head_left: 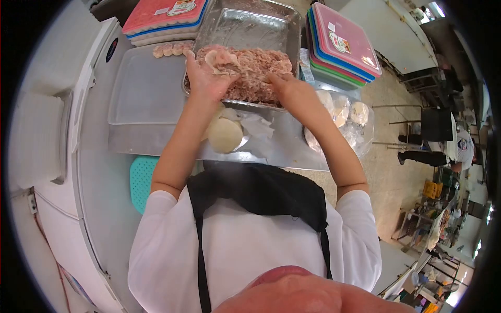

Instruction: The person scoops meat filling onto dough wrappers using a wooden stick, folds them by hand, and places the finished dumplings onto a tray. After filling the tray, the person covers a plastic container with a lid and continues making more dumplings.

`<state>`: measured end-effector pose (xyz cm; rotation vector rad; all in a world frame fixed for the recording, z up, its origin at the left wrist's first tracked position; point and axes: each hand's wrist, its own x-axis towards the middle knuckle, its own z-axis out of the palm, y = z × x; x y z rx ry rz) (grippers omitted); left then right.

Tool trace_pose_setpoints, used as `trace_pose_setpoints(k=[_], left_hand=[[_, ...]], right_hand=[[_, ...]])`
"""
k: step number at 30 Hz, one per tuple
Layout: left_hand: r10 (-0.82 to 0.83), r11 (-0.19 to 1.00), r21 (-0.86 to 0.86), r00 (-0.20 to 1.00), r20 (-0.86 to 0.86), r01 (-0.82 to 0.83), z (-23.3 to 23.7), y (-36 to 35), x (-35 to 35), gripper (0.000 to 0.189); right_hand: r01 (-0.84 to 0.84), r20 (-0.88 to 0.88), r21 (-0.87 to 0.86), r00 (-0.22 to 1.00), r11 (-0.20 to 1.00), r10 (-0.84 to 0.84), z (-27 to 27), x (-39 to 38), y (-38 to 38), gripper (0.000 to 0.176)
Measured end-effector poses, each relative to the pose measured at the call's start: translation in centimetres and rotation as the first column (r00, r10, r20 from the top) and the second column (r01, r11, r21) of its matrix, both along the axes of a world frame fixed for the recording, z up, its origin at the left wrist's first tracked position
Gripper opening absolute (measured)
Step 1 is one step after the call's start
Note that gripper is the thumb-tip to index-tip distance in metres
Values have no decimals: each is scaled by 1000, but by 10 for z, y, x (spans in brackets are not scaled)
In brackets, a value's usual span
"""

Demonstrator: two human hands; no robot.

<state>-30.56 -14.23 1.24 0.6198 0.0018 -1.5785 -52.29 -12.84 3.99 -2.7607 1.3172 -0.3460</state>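
Note:
In my left hand, palm up with the fingers curled, lies a thin pale dough wrapper with some minced meat on it. It is held over the left side of a deep metal pan. Minced meat fills the near half of that pan. My right hand is closed at the meat's near right edge, its fingertips pointing left; whatever it grips is hidden. A stack of round dough wrappers lies on the metal table below my left wrist, beside crumpled white plastic.
A translucent tray at left carries a row of filled dumplings. Lidded boxes are stacked at back left and back right. Bagged wrapper packs sit by my right forearm. Another person stands far right.

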Motion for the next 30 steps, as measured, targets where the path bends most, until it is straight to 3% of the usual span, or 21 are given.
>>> trace_pose_setpoints(k=[3,6,9,12,13,15,17,18,21,24,27,28,30], left_hand=[[33,999,-32,998,50,-32,-10,-5,-6,72],[57,995,-80,996,64,-52,-12,-14,-17,66],[85,990,-106,995,-59,-91,-16,-16,-13,53],[-25,938,-342,996,81,51,-11,-9,-12,48],[-12,927,-351,947,321,130,-5,-3,-14,52],[27,911,-300,683,730,284,13,8,-16,64],[335,855,-377,175,926,356,18,5,-14,69],[466,827,-388,-111,878,406,19,2,-11,71],[175,847,-8,-265,948,532,14,0,5,72],[153,846,-72,-110,982,528,7,-2,9,59],[179,853,33,-352,919,520,6,-3,9,57],[137,886,14,-290,947,463,-8,-7,12,56],[71,945,-16,-156,985,327,-46,-20,23,55]], right_hand=[[101,-192,3,977,995,-99,50,-4,14,28],[-59,46,-19,997,998,60,7,-7,0,28],[-101,119,35,988,994,96,19,-22,-12,27],[-136,506,183,862,974,26,21,-40,-28,28],[-98,491,299,869,949,-65,24,-45,-29,31],[-138,412,456,908,879,-71,38,-51,-29,32],[-174,355,518,935,838,-25,50,-57,-29,32],[-197,339,503,941,842,17,55,-60,-30,33],[-313,414,357,898,880,151,46,-58,-29,32],[-376,449,291,866,880,222,18,-54,-38,30],[-354,361,248,898,902,253,-10,-56,-67,27],[-341,317,224,911,913,262,-14,-57,-73,27],[-161,208,112,969,981,135,0,-46,-51,27]])
